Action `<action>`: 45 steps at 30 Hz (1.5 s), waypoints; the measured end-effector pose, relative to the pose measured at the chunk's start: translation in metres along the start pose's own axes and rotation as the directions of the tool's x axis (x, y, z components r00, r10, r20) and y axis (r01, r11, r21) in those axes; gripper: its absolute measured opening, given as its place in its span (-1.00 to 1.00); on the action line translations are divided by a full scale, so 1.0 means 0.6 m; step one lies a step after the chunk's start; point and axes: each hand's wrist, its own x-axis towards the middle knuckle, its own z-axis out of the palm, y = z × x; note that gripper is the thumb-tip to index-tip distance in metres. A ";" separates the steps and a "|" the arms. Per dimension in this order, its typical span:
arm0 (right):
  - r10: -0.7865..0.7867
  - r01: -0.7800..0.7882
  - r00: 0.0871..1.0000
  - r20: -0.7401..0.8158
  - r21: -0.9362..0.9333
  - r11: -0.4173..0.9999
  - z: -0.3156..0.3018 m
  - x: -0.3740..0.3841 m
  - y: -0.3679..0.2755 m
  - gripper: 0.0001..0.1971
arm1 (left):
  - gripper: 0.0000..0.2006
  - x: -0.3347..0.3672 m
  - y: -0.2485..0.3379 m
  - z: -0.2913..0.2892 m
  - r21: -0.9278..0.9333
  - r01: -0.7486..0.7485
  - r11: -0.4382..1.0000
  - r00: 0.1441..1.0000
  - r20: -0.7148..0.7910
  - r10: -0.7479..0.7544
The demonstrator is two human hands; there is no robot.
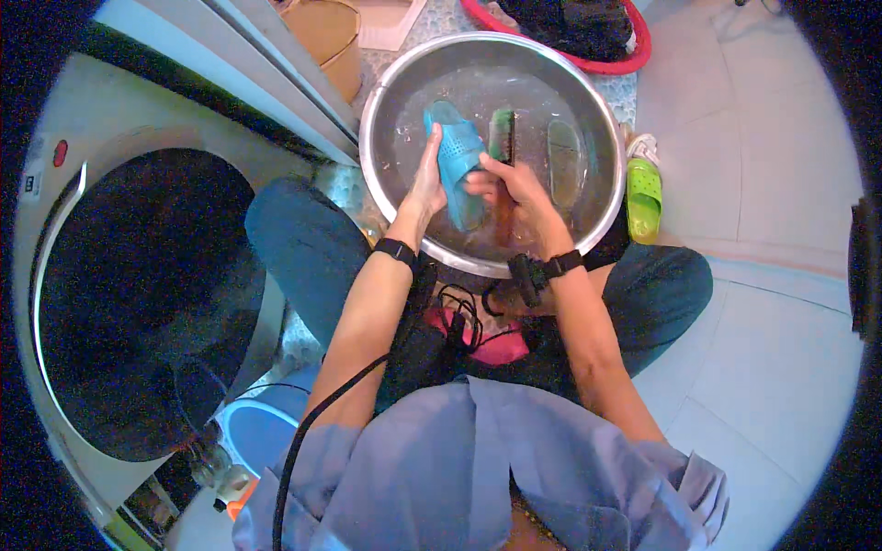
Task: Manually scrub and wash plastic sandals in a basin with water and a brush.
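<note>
In the head view, the fingers of your left hand (428, 186) hold the blue slipper (457, 147) over the metal basin (370, 151); those of your right hand (517, 186) curl beside its strap, gripping or not, I can't tell. You seem to be washing it; the next move calls for a steady left hold while the right works the strap.

1. Red tub (640, 57), dk cloth (583, 32) inside: far R edge of pebble-pattern flr (446, 18).
2. Tan bucket (344, 72): far L edge of flr.
3. Pale tray-like pc. (388, 35): just R of tan bucket, partly cut off.
4. Blue bucket (262, 432): near L corner, flr.
5. Lg. machine (101, 124), round dk door (147, 303): L edge, flr.
</note>
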 end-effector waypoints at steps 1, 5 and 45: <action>-0.043 0.027 0.998 -0.052 -0.284 0.958 -0.006 -0.018 -0.022 -0.74 | -0.31 -0.005 0.000 0.009 0.012 -0.028 1.000 0.999 -0.033 0.028; -0.625 0.315 0.780 -0.029 -0.845 0.432 -0.035 -0.022 -0.014 -0.51 | -0.29 -0.018 0.004 0.031 -0.009 -0.029 1.000 0.999 0.024 0.029; -0.730 0.509 0.653 0.201 -0.831 0.226 -0.051 0.053 -0.083 -0.61 | -0.28 0.005 -0.036 0.036 0.708 -0.226 0.669 0.957 0.033 0.288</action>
